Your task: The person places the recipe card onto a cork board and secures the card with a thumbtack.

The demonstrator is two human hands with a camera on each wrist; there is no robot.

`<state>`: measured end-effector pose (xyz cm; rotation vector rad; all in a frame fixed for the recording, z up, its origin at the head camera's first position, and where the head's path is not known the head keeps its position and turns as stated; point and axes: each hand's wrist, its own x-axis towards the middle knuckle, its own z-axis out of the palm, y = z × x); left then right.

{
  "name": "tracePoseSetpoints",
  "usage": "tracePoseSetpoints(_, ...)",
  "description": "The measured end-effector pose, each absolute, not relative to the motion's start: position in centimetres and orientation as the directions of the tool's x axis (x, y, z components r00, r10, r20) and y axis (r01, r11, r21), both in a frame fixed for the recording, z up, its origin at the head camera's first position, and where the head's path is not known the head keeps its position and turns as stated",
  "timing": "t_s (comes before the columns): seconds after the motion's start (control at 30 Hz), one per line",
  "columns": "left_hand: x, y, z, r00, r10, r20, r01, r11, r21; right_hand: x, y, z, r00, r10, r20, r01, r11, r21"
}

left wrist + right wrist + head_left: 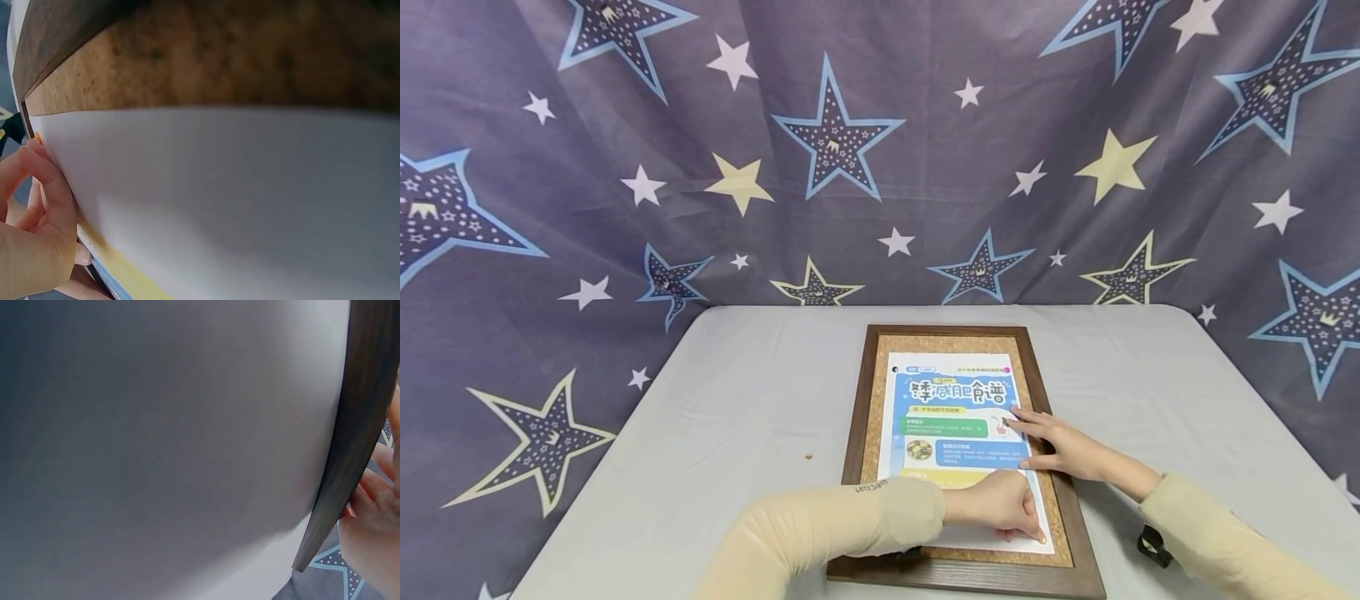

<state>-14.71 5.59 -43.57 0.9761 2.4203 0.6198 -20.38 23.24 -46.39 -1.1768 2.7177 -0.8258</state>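
Observation:
A printed poster point(958, 433) lies on a cork board point(955, 343) with a dark wooden frame point(859, 412). My left hand point(1000, 502) reaches across to the poster's lower right corner. Thumb and forefinger pinch a small orange pushpin point(37, 135) there, mostly hidden by the fingertips. Farther up the right edge, my right hand point(1060, 446) rests with extended fingers on the poster, its palm over the frame's right side. A black pushpin point(895, 368) sits in the poster's upper left corner, and a pink pushpin point(1006, 369) in the upper right.
The board lies on a table covered by a pale grey cloth point(737, 400). A small brown speck point(808, 456) is left of the frame. Beneath the right sleeve shows a black device point(1153, 546). Star-patterned dark fabric point(925, 183) hangs behind and at both sides.

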Motion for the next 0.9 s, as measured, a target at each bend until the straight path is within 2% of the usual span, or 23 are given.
tracePoseSetpoints(0.1, -14.8, 5.5, -43.5, -0.632, 0.732, -0.255, 0.508, 0.639, 0.578, -20.4, 23.2, -46.4, -0.708, -0.691, 0.146, -0.657, 0.567, -0.497)
tracePoseSetpoints(0.3, -15.5, 4.5, -43.8, -0.566, 0.773, -0.286, 0.466, 0.587, 0.662, -20.4, 23.1, -46.6, -0.705, -0.691, 0.160, -0.664, 0.562, -0.493)
tracePoseSetpoints(0.5, -16.2, 3.0, -43.6, -0.517, 0.813, -0.270, 0.489, 0.539, 0.686, -20.4, 23.2, -46.9, -0.703, -0.688, 0.181, -0.670, 0.554, -0.495)
tracePoseSetpoints(0.8, -17.1, 1.0, -43.1, -0.509, 0.816, -0.273, 0.373, 0.495, 0.785, -20.4, 23.3, -46.9, -0.714, -0.686, 0.136, -0.642, 0.565, -0.518)
tracePoseSetpoints(0.9, -17.4, 0.2, -42.9, -0.512, 0.818, -0.261, 0.377, 0.487, 0.788, -20.4, 23.3, -46.8, -0.716, -0.687, 0.126, -0.636, 0.567, -0.524)
